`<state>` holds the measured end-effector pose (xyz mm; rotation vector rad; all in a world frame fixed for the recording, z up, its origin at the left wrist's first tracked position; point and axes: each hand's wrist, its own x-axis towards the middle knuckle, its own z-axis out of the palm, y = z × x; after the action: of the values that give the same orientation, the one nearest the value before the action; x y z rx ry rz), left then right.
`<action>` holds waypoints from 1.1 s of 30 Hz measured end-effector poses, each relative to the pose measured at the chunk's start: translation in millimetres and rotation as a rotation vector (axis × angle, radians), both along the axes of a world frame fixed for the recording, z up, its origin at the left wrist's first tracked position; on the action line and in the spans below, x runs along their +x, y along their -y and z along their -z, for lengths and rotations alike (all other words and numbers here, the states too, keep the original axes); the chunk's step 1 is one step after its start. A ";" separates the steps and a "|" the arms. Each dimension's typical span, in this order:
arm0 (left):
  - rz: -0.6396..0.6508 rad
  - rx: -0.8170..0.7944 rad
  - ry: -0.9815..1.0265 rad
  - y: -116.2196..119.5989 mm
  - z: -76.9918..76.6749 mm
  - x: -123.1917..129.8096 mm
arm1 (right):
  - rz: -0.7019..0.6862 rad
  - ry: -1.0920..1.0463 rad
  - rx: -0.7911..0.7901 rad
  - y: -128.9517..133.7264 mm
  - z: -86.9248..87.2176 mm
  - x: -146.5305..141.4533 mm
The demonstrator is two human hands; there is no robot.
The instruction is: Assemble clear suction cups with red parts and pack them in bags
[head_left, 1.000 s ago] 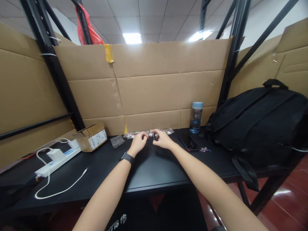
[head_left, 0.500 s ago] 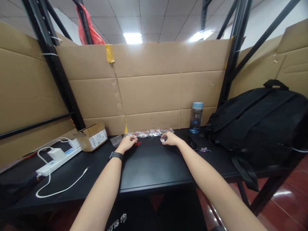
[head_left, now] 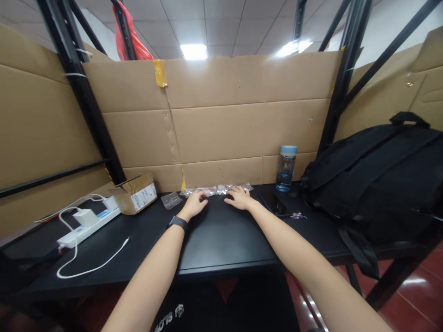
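My left hand (head_left: 195, 204) is over the black table, thumb and fingers apart, with nothing visible in it. My right hand (head_left: 239, 198) has its fingers spread, their tips close to a row of small clear plastic packets (head_left: 222, 189) with red bits inside. These packets lie along the foot of the cardboard wall; my hands partly cover the row, so I cannot tell whether the fingertips touch it. Left of my left hand lies a separate, flat clear plastic bag (head_left: 170, 200).
On the left are an opened cardboard box (head_left: 140, 196) and a white power strip (head_left: 88, 227) with a white cable. To the right stand a water bottle (head_left: 286, 169) and a black backpack (head_left: 377, 175), with a dark phone (head_left: 273, 202) and a keychain (head_left: 298, 216) lying nearer.
Both hands have opened. The small red item by my left hand and the shiny clear piece in my right fingers no longer show. My right hand has shifted toward the packets.
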<state>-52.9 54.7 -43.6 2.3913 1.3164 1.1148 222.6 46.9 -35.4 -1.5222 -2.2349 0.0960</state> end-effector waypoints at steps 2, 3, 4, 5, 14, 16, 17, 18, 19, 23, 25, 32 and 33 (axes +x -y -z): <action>0.003 0.024 -0.002 1.9 -0.3 2.4 | -0.017 0.055 0.025 -10.0 -1.3 -5.1; 0.007 0.036 -0.002 2.1 0.1 2.9 | -0.024 0.085 0.040 -14.5 -2.4 -6.0; 0.012 0.047 0.000 1.9 0.6 3.3 | -0.030 0.112 0.049 -18.1 -3.6 -5.8; 0.019 0.055 0.004 1.5 1.2 3.4 | -0.031 0.136 0.050 -20.6 -4.7 -4.6; 0.023 0.017 0.018 1.8 -1.0 4.5 | -0.128 0.190 0.016 0.1 -13.4 -8.2; 0.049 0.000 0.032 4.1 -2.8 6.1 | -0.164 0.144 0.047 7.0 -14.8 -16.4; 0.066 -0.016 0.040 5.7 -3.6 7.3 | -0.178 0.112 0.068 10.3 -15.2 -20.5; 0.087 -0.033 0.047 7.4 -4.4 8.7 | -0.196 0.078 0.084 13.5 -15.4 -24.3; 0.111 -0.049 0.052 9.2 -5.0 10.2 | -0.218 0.046 0.096 16.7 -15.6 -27.6; 0.214 -0.077 0.015 15.7 -5.7 15.5 | -0.312 -0.095 0.134 27.4 -17.9 -34.6; 0.231 -0.088 -0.003 18.1 -5.3 17.4 | -0.311 -0.166 0.154 30.5 -20.7 -34.3; 0.285 -0.111 0.131 28.5 -15.8 25.5 | -0.271 -0.378 0.195 30.9 -32.5 -24.0; 0.291 -0.103 0.147 30.4 -18.8 27.0 | -0.277 -0.396 0.213 30.7 -33.9 -23.1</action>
<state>-26.0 24.4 -24.8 2.2842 0.9200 1.0848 199.5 16.3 -1.5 -0.9784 -2.0434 0.2144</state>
